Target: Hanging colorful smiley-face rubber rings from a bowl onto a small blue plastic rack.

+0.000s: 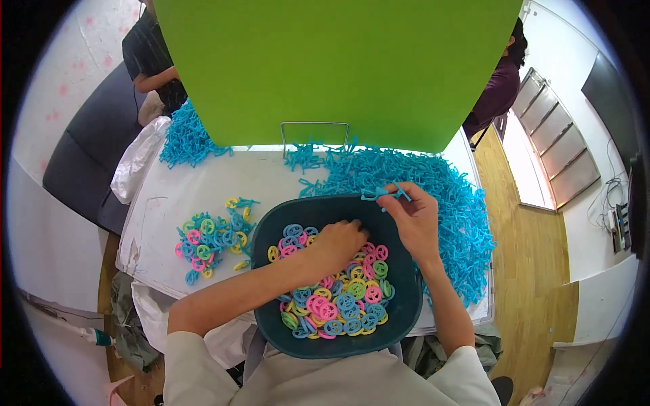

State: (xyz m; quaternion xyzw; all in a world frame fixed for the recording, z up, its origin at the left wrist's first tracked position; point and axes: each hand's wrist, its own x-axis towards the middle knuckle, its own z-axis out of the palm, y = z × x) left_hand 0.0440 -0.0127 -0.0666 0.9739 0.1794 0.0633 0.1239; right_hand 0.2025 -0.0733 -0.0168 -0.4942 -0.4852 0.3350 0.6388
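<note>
A dark green tub (403, 298) stands at the table's near edge, in front of my body. Small plastic wheel-shaped rings (325, 310) in pink, yellow, blue and green lie in it. My left hand (340, 242) reaches into the tub with curled fingers at the rings' far side; what it grips is hidden. Above the tub's far right corner, my right hand (414, 215) pinches blue plastic pieces (386, 193) between thumb and fingers. A big heap of similar blue plastic pieces (455, 220) spreads beside and behind that hand.
On the left of the white table (152, 223) lies a pile of blue pieces with coloured rings (213, 237). Another blue heap (186, 139) sits at the far left. A green panel (332, 74) stands across the back, with a wire stand (315, 124) before it. Two people are partly visible behind.
</note>
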